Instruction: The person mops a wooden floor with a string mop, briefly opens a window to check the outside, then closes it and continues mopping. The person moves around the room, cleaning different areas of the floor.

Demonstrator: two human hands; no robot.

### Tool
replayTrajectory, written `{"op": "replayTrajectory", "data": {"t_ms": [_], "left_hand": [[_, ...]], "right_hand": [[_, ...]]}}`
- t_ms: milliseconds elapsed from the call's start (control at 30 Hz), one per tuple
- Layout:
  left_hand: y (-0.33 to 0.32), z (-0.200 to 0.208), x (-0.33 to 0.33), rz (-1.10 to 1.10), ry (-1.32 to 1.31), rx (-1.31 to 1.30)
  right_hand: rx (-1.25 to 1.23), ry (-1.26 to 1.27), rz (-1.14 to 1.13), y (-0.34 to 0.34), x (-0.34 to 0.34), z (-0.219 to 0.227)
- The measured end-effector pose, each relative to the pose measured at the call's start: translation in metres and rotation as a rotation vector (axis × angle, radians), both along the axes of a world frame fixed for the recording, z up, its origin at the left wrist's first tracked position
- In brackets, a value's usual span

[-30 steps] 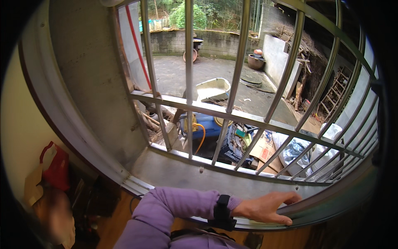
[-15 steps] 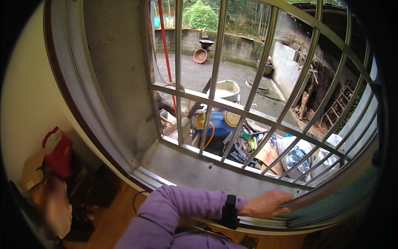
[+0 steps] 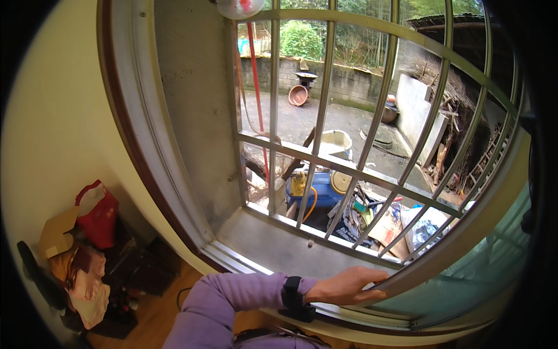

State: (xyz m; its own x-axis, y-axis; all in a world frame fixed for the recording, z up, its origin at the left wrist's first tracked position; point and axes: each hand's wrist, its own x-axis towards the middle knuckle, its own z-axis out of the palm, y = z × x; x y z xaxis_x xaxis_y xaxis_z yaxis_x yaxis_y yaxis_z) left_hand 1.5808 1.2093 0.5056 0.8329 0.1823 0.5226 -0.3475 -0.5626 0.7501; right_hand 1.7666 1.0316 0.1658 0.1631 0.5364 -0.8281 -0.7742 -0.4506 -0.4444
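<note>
My left hand, in a purple sleeve with a black band at the wrist, reaches across the sill toward the right. Its fingers are closed on the leading edge of a sliding window sash, a pale frame around greenish glass. The sash stands over the right part of the opening. Beneath the forearm runs the metal window track. Beyond the sill stands a grille of metal bars. My right hand is out of view.
Outside the bars lie a blue container, a white tub, plastic bags and a red pole. Indoors at the left are a red bag, a cardboard box and pink cloth. A clear round object hangs at the top.
My left hand and the sash edge have slid left along the track, so the glass covers more of the bars. The view has shifted, bringing the clear round object in at the top.
</note>
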Motion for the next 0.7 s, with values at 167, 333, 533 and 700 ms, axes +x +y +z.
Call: {"op": "replayTrajectory", "data": {"t_ms": [167,333,533,700], "left_hand": [[0.007,-0.004,-0.026,0.044,0.000,-0.033],[0.021,-0.007,-0.055,0.087,0.048,-0.046],[0.035,-0.004,-0.094,0.185,0.072,-0.074],[0.049,0.000,-0.128,0.236,0.048,-0.059]], "right_hand": [[0.005,-0.004,0.025,0.005,-0.003,0.002],[0.008,-0.005,0.033,0.004,-0.005,0.004],[0.017,-0.008,0.025,-0.004,-0.011,0.005],[0.019,-0.004,0.003,-0.021,-0.017,0.003]]}}
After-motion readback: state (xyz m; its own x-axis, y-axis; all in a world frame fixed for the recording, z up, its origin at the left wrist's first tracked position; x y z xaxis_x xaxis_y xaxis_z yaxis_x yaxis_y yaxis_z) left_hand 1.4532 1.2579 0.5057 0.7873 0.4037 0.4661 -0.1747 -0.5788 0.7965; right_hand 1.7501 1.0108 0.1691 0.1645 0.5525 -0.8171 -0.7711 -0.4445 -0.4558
